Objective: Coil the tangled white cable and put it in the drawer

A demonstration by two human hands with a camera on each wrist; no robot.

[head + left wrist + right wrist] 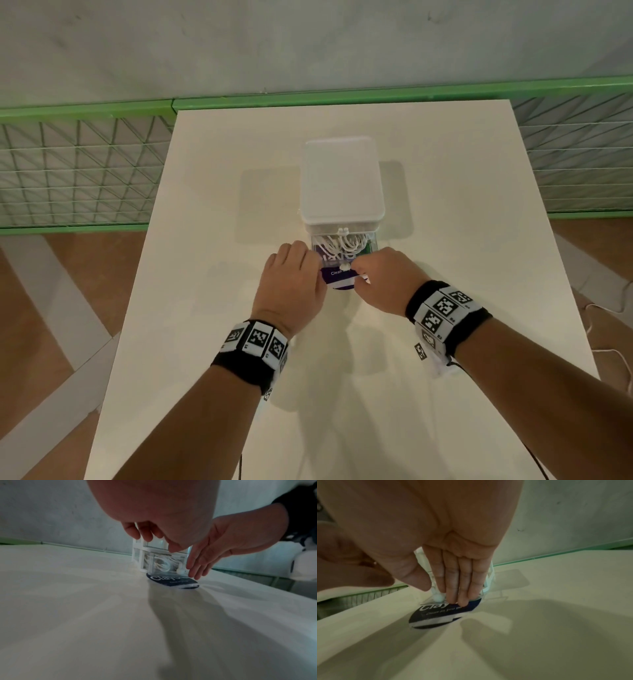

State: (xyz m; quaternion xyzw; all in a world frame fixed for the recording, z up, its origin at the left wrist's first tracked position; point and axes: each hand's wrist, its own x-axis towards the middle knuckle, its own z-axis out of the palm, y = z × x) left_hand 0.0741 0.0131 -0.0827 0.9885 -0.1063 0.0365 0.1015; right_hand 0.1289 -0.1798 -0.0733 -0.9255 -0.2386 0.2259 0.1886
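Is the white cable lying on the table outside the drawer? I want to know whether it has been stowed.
No, the white cable lies bunched inside the pulled-out clear drawer, not on the table.

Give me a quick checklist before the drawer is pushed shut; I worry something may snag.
1. White cable inside the drawer: ok, its loops lie within the clear walls.
2. Drawer shut: not ok, it stands pulled out of the drawer unit.
3. Blue packet clear of the drawer: not ok, it lies on the table partly under the drawer front.
4. Right hand at the drawer front: ok, straight fingers by the knob, tips on the packet.
5. Left hand steadying the unit: cannot tell, contact is hidden.
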